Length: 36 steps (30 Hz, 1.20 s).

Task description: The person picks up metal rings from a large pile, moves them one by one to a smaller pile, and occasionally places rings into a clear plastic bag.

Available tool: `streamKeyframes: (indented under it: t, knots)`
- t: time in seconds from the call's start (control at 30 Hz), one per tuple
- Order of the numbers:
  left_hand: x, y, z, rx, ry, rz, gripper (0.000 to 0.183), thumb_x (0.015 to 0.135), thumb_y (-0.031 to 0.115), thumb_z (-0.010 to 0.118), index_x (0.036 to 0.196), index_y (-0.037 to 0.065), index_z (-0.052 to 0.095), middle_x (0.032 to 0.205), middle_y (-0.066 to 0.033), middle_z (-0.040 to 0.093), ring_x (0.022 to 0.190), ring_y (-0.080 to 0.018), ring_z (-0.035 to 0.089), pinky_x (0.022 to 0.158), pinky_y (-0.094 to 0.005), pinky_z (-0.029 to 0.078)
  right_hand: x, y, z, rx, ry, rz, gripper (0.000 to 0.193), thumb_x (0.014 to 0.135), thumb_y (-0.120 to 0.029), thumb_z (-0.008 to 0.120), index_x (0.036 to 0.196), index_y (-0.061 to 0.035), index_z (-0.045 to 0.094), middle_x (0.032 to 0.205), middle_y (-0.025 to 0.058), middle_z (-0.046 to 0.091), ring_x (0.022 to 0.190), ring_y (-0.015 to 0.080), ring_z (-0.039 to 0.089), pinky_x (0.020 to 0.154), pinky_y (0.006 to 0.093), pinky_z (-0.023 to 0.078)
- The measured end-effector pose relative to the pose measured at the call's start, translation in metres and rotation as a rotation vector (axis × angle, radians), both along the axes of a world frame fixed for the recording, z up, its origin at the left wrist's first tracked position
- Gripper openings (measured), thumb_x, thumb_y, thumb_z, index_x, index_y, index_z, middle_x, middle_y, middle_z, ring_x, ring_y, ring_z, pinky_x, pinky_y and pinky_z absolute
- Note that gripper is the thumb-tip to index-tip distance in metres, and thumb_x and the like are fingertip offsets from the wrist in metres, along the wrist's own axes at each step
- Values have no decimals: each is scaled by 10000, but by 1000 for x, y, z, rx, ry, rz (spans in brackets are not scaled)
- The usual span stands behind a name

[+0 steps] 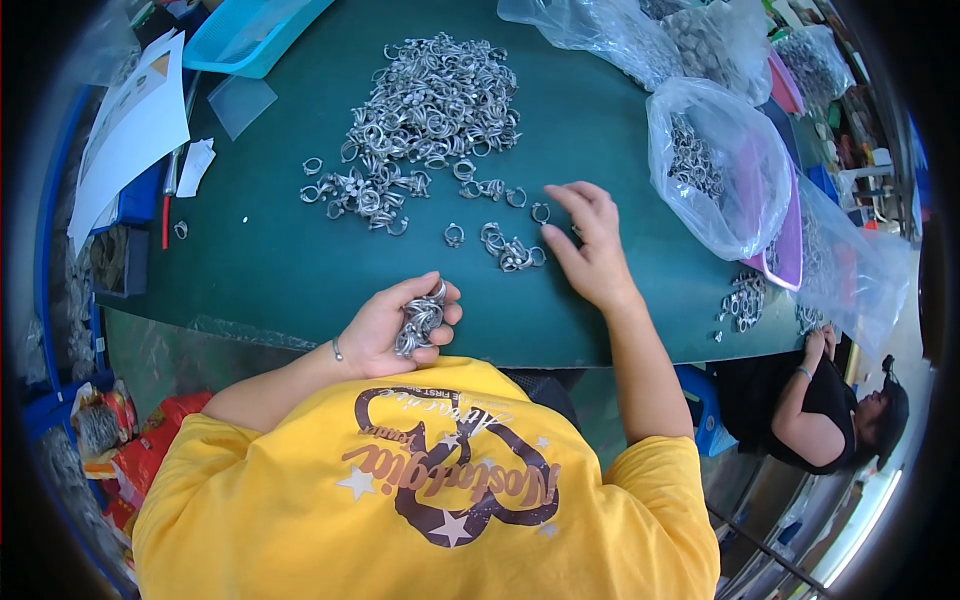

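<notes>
My left hand (pixel 375 328) is cupped in front of my chest, its fingers curled around a handful of silver-coloured metal rings (pixel 420 322). Farther right, my right hand (pixel 598 250) is low over the table with thumb and forefinger spread apart. A single ring (pixel 540 213) lies at the gap between those two fingertips; whether they touch it I cannot tell. Just left of that hand is a small cluster of rings (pixel 515 254), and a lone ring (pixel 454 235) sits nearer the middle. Beyond them rises a large heap of rings (pixel 435 95), with a smaller pile (pixel 365 195) at its near left.
The green tabletop (pixel 280 270) carries a turquoise basket (pixel 225 40) and paper sheets (pixel 135 130) at the far left. On the right stand clear bags of rings (pixel 715 180) and a purple tray (pixel 785 240). Another person (pixel 820 410) works at the table's right edge.
</notes>
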<state>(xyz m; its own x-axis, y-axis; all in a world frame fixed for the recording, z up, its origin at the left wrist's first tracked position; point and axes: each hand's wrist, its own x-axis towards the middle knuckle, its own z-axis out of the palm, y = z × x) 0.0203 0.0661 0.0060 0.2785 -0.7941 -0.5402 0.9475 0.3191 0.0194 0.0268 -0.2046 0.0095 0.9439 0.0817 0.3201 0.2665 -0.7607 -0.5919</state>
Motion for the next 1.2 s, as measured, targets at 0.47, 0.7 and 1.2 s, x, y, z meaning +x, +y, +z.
streamKeyframes:
  t: [0.47,0.7,1.2]
  knots:
    - [-1,1,-2,-19,-26,15,301,951,336,435,960,59,553,841,-81,558,623,-149,533,400,-233,398,12,-1,17,55,185,412,507,636,-18,642,1127,-52,522,1154,135,547,1136,319,476,981,392,342]
    - [-1,0,-4,-46,-33,8,298,955,337,424,954,69,556,851,-80,553,636,-152,525,411,-238,404,-9,-12,3,21,112,270,324,630,-49,676,924,-56,540,954,119,535,910,296,505,829,366,384]
    - [-2,0,-3,-31,-38,14,304,960,335,414,962,66,553,855,-81,554,628,-151,530,407,-241,405,-14,0,-4,-17,55,258,251,635,-145,764,825,-95,608,924,64,554,912,254,509,854,386,343]
